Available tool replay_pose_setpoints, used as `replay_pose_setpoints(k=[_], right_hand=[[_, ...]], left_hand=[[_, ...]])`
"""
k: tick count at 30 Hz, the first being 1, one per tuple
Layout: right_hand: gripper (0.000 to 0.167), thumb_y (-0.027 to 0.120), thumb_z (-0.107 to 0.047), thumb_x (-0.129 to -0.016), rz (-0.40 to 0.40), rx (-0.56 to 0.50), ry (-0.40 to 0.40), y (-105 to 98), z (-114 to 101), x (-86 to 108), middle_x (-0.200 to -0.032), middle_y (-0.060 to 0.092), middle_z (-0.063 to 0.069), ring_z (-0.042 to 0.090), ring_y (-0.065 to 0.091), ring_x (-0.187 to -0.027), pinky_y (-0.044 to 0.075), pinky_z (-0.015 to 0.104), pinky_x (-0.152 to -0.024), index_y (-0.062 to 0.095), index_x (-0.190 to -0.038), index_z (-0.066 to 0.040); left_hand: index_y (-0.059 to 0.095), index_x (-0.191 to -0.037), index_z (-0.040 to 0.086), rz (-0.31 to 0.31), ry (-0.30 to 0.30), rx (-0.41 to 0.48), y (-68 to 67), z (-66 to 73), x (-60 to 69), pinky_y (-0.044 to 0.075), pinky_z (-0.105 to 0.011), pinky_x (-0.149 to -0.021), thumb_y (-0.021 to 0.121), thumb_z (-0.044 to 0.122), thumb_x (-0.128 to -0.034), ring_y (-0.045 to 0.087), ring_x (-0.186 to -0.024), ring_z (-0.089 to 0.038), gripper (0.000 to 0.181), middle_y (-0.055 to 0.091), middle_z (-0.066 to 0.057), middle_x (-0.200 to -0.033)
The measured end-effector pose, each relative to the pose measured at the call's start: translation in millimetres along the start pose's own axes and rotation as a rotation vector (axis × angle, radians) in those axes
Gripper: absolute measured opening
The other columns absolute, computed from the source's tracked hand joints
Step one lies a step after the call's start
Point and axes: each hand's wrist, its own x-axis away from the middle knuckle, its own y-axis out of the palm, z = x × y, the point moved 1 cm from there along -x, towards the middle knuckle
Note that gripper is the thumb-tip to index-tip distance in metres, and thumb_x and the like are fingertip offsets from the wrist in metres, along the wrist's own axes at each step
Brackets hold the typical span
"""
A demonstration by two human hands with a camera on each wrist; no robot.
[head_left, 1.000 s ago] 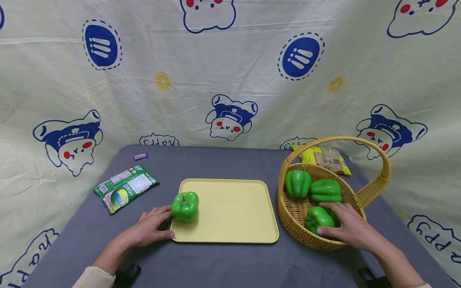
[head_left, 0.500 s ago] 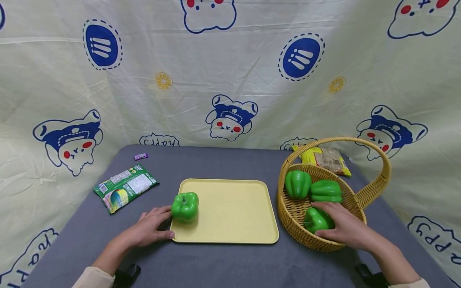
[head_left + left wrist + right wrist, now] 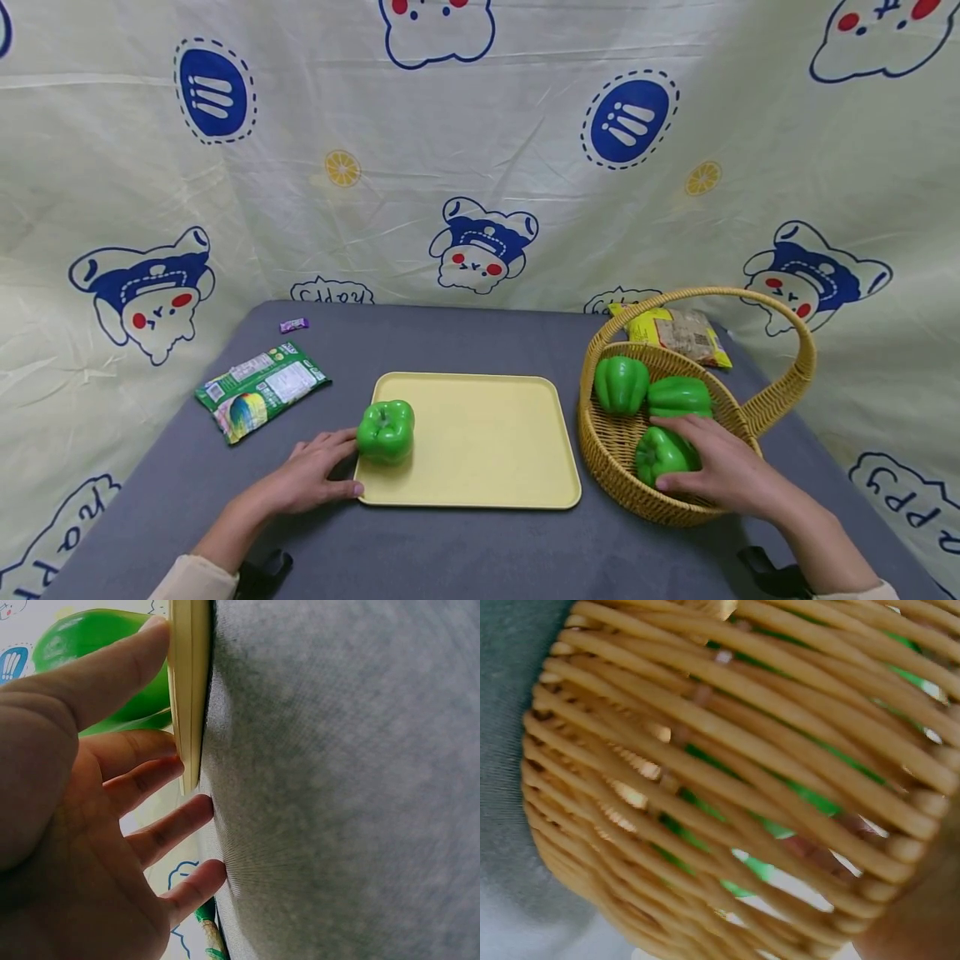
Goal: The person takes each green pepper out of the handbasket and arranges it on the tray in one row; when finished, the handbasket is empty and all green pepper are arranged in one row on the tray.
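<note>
In the head view my right hand (image 3: 723, 467) reaches into the wicker basket (image 3: 637, 498) and holds a green bell pepper (image 3: 662, 454), thumb on the near side and fingers over the far side. Two more bell peppers lie behind it in the basket. My left hand (image 3: 318, 473) rests at the left edge of a pale yellow tray (image 3: 487, 442), beside another bell pepper (image 3: 386, 432) standing on it. In the left wrist view its fingers (image 3: 176, 829) are spread and fairly straight, some touching the tray rim. The basket's weave hides most of the right hand in the right wrist view.
A green snack packet (image 3: 262, 392) and a small purple wrapper (image 3: 294, 326) lie at the left of the grey table. Behind the basket is a yellow packet (image 3: 678, 333). The tall basket handle (image 3: 798, 358) arches above the right side.
My right hand has shifted slightly left over the basket, and the bell pepper under its fingers has turned a little. The left hand and tray have stayed put.
</note>
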Motion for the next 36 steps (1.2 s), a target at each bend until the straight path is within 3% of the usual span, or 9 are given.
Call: replay_pose_setpoints(k=[6, 17, 24, 29, 36], right_hand=[[0.081, 0.072, -0.058, -0.071, 0.053, -0.003, 0.016, -12, -6, 0.6, -0.125, 0.053, 0.020, 0.035, 0.052, -0.110, 0.046, 0.052, -0.079, 0.051, -0.132, -0.008], [0.075, 0.075, -0.048, -0.075, 0.160, -0.068, -0.027, -20, -24, 2.4, -0.124, 0.053, 0.015, 0.029, 0.054, -0.105, 0.046, 0.047, -0.078, 0.048, -0.134, -0.010], [0.074, 0.079, -0.041, -0.074, 0.264, -0.070, -0.069, -21, -40, 0.3, -0.123, 0.054, 0.009, 0.022, 0.053, -0.101, 0.047, 0.032, -0.074, 0.048, -0.134, -0.012], [0.075, 0.082, -0.035, -0.071, 0.325, -0.109, -0.095, -22, -52, -1.6, -0.122, 0.053, 0.010, 0.022, 0.051, -0.102, 0.046, 0.030, -0.074, 0.048, -0.135, -0.015], [0.077, 0.083, -0.027, -0.070, 0.378, -0.169, -0.159, -17, -64, -9.5, -0.124, 0.053, 0.008, -0.004, 0.041, -0.105, 0.049, 0.017, -0.075, 0.047, -0.137, -0.015]], left_hand=[[0.050, -0.136, 0.006, 0.003, 0.005, -0.004, -0.3, 0.2, 0.3, 0.030, -0.051, -0.088, 0.068, 0.047, -0.0814, 0.041, -0.128, -0.035, 0.071, 0.044, -0.013, -0.144], [0.049, -0.137, 0.006, -0.011, -0.001, 0.010, -1.2, 1.8, 0.5, 0.029, -0.055, -0.090, 0.067, 0.047, -0.0822, 0.039, -0.129, -0.036, 0.071, 0.044, -0.014, -0.144], [0.049, -0.136, 0.006, -0.008, -0.001, 0.007, -0.9, 1.2, 0.5, 0.030, -0.054, -0.089, 0.067, 0.047, -0.0821, 0.040, -0.128, -0.035, 0.070, 0.044, -0.013, -0.144], [0.049, -0.136, 0.007, -0.011, -0.004, 0.009, -0.5, 0.9, 0.6, 0.030, -0.055, -0.090, 0.067, 0.047, -0.0821, 0.040, -0.128, -0.036, 0.070, 0.044, -0.013, -0.144], [0.050, -0.136, 0.007, -0.010, -0.004, 0.009, -0.3, 0.2, 0.2, 0.029, -0.054, -0.089, 0.067, 0.047, -0.0822, 0.039, -0.129, -0.036, 0.070, 0.044, -0.013, -0.144]])
